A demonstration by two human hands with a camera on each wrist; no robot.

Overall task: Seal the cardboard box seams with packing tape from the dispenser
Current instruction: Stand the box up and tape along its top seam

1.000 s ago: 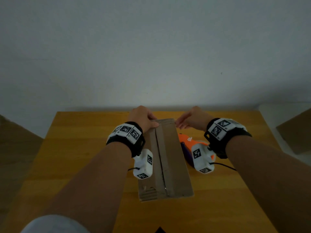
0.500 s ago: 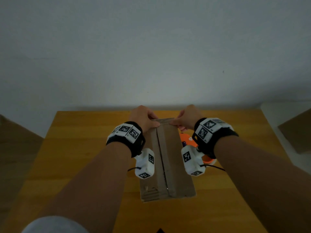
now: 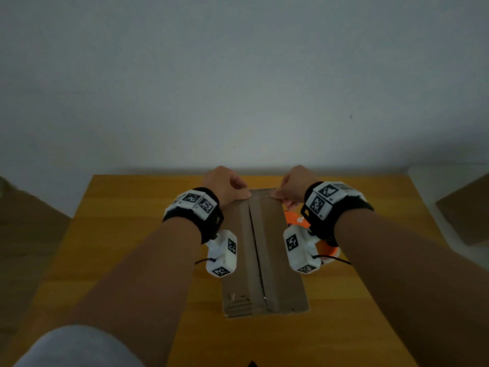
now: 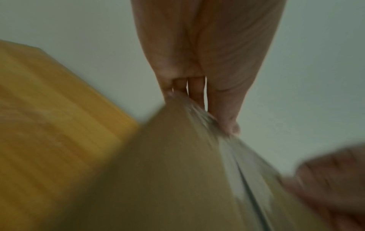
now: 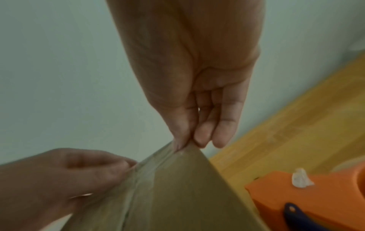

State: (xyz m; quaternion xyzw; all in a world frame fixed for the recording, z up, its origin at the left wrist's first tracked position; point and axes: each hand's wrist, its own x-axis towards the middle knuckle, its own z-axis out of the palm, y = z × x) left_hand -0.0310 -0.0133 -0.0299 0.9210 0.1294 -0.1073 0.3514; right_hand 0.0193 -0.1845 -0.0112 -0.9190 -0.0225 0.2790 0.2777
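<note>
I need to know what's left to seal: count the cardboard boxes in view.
2. One box lies mid-table between the left hand and right hand, which hold its far end. Another brown box sits off the table's right edge, partly cropped; others may be out of view.

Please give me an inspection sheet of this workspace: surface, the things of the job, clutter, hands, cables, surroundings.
Surface: wooden table, bare parts look clean.
Job's things: cardboard box lies flat, clear tape along its middle seam; orange tape dispenser on the table at its right.
Clutter: nothing seen.
Hands: left hand and right hand both pinch the tape at the box's far edge.
Cables: thin black cable from the right wrist camera.
Surroundings: plain wall.
</note>
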